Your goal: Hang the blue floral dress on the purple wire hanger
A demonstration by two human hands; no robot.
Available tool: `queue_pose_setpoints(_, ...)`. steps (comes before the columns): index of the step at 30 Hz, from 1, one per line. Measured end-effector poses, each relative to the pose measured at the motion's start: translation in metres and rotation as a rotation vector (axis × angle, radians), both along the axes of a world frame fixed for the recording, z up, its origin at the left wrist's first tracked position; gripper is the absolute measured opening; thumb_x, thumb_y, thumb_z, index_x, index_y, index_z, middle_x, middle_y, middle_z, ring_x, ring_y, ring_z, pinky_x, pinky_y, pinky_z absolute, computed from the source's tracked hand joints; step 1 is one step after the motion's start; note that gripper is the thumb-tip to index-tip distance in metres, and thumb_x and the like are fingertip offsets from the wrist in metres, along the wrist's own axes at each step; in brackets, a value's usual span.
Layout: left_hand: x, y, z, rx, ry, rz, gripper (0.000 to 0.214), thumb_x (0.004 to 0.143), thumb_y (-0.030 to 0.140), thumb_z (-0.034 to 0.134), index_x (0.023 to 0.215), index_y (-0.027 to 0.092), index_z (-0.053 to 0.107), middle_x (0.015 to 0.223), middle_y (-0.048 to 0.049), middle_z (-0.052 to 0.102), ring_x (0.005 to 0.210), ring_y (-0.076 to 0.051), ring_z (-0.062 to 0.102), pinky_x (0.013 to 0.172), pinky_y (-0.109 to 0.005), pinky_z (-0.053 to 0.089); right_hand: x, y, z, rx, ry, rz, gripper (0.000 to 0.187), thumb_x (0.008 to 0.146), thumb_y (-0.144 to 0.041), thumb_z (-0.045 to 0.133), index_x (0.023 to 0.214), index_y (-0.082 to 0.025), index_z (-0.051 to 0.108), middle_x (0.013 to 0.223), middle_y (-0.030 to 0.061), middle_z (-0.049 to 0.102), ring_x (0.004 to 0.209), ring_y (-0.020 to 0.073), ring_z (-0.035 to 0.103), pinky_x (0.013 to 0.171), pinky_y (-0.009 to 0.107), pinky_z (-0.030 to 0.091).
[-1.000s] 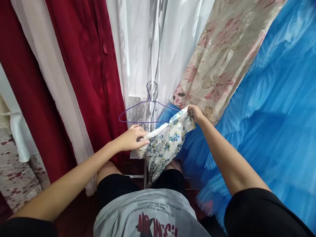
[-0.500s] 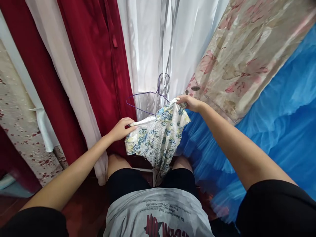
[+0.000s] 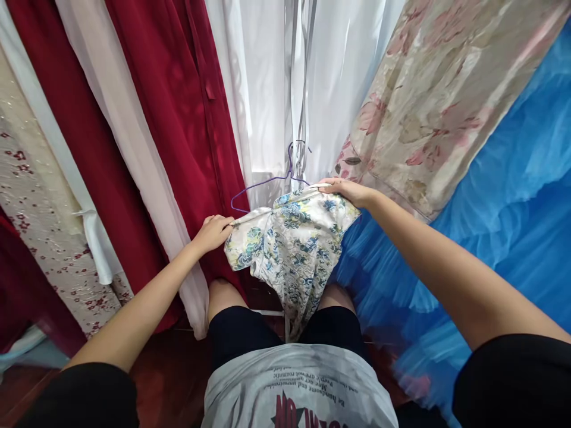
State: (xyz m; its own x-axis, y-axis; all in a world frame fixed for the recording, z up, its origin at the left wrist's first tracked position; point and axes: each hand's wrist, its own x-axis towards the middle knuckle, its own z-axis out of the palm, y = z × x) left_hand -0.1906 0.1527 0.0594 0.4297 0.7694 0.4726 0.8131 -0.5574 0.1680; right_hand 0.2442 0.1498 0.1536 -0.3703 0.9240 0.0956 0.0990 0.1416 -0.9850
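Note:
A small white garment with blue and yellow flowers (image 3: 292, 249) is stretched between my two hands at waist height. My left hand (image 3: 213, 232) is closed on its left corner. My right hand (image 3: 345, 190) grips its upper right edge, fingers pressed on the cloth. A thin purple wire hanger (image 3: 267, 181) hangs just behind the garment's top edge, its hook on a metal rail; its right part is hidden by the cloth.
Long garments hang close in front: dark red dresses (image 3: 178, 107) and white fabric (image 3: 263, 89) to the left and centre, a beige floral dress (image 3: 428, 95) and a blue tulle skirt (image 3: 491, 208) to the right. A dark red floor (image 3: 165, 380) lies below.
Both hands moved apart and spread the floral garment wider and flatter. The cloth now covers more of the purple hanger. The view shifted slightly.

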Motion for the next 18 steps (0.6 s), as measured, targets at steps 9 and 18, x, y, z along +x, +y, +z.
queue_pose_setpoints(9,0.023,0.07,0.059,0.059,-0.419,0.144,0.024,0.079,0.017,0.044,0.094,0.019,0.063,0.096,-0.0079,0.071,0.092,-0.025,0.064,0.085,-0.035,0.048,-0.001,-0.004,0.009,-0.135,0.047,0.067,0.021,0.076,-0.017,0.075,0.097,-0.019,0.072,0.081,0.0055,0.077,0.07,0.0198,0.071,0.062,0.026,0.058)
queue_pose_setpoints(18,0.075,0.046,0.095,0.12,-0.632,-0.007,0.026,0.07,0.034,0.074,0.084,0.017,0.06,0.074,-0.0004,0.061,0.07,-0.015,0.054,0.067,-0.026,0.041,0.035,-0.025,-0.022,-0.378,0.123,-0.087,0.021,0.079,-0.036,0.078,0.088,-0.019,0.071,0.085,0.0104,0.079,0.073,0.0264,0.074,0.068,0.037,0.062)
